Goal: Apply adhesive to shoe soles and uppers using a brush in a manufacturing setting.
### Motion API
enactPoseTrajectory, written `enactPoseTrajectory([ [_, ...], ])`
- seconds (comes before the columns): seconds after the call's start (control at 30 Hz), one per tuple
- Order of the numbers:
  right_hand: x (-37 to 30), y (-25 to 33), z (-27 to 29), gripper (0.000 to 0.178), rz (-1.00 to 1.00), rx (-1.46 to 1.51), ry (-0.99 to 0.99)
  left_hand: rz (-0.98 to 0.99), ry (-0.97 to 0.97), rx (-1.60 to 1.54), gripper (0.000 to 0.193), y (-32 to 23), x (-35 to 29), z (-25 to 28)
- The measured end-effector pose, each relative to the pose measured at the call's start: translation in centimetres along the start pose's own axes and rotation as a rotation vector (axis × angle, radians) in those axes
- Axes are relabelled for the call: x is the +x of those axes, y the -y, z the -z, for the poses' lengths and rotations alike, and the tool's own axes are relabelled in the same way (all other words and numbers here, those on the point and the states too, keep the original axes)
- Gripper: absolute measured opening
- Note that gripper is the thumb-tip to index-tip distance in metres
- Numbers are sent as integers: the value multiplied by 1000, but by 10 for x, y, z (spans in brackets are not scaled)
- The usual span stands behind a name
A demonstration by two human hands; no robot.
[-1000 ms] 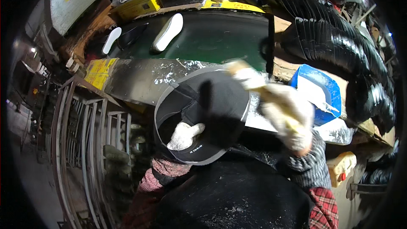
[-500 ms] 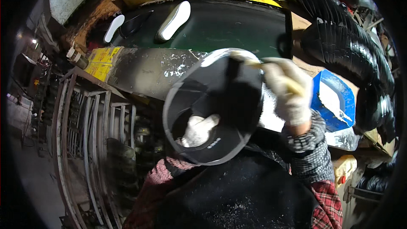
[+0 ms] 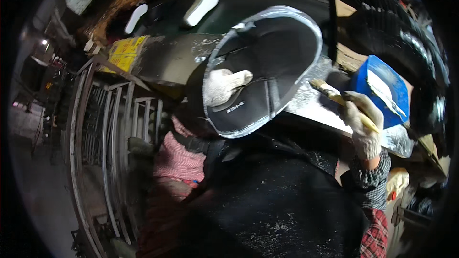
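My left hand (image 3: 224, 86), in a pale knitted glove, reaches inside a hollow black piece (image 3: 282, 43) and grips its wall. This piece has a wide oval opening tilted towards me, its rim coated with a whitish, wet-looking film. A small light mark shows on its inner face. In my right hand (image 3: 364, 122), also gloved, is a brush (image 3: 327, 90) with pale bristles and a light handle. The bristles point left, apart from the rim. Just right of the brush stands a blue container (image 3: 366, 79) holding white material.
Two white-faced, sole-shaped pieces (image 3: 202, 7) lie on a dark belt (image 3: 267, 2) at the back. A white-smeared surface (image 3: 315, 102) is beside the container. Metal racks (image 3: 107, 143) stand at left. Shiny black items (image 3: 382, 33) are piled at right.
The brush has left the black piece's rim and moved right and down, near the blue container. The black piece has shifted up and right and turned in my left hand.
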State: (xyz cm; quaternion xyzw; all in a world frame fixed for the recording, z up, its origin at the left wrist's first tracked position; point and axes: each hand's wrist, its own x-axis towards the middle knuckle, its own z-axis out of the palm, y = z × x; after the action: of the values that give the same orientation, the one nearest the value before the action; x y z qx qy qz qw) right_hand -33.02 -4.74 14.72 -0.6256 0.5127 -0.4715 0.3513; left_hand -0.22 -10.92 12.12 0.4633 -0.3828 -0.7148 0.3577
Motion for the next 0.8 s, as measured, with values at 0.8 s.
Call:
enactPoseTrajectory([
  [0.8,-26,-76,-2,18,92,325,368,-351,-278,-154,32,65,-1,-16],
])
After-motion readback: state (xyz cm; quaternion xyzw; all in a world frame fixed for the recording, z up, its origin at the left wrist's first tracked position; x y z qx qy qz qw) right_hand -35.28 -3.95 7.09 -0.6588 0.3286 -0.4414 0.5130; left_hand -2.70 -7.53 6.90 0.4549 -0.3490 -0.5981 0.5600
